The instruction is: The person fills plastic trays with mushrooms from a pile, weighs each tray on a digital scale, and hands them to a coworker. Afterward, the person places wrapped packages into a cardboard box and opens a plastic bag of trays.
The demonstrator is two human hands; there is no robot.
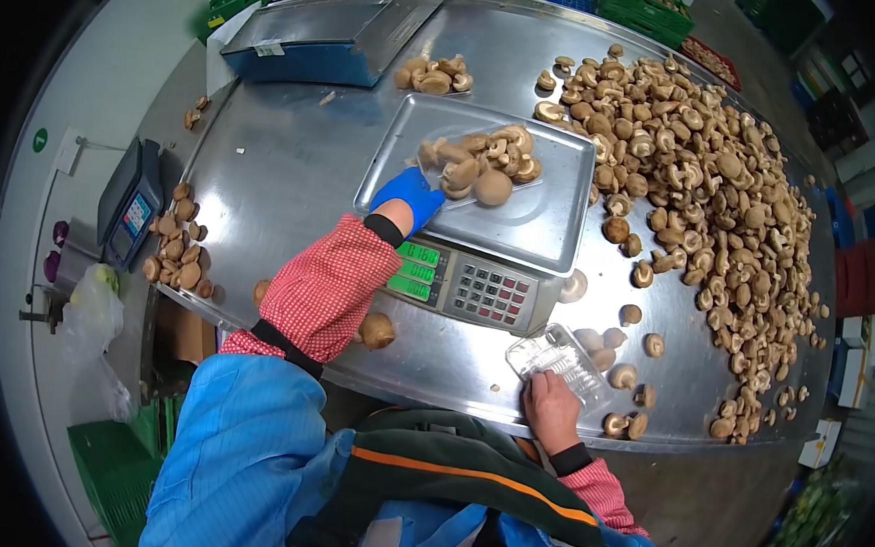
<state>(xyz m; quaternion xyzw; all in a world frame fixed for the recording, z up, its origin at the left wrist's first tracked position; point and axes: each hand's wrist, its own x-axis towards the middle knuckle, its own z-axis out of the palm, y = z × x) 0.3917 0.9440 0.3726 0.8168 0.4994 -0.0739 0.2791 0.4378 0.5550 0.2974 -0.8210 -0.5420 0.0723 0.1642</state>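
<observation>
My left hand (409, 200), in a blue glove, is at the left side of the mushrooms (479, 163) heaped on the metal pan (551, 225) of a digital scale; its fingertips are hard to make out against them. The scale's green display (418, 270) and keypad (491, 294) face me. My bare right hand (551, 406) holds the edge of a clear plastic tray (562, 359) at the table's front edge. A few loose mushrooms lie just right of that tray.
A large mushroom pile (704, 180) covers the right side of the metal table (296, 124). Smaller groups lie at the left edge (181, 248) and behind the scale. A blue-sided wrapping machine (321, 51) stands at the back left, a touchscreen device (132, 215) at the left.
</observation>
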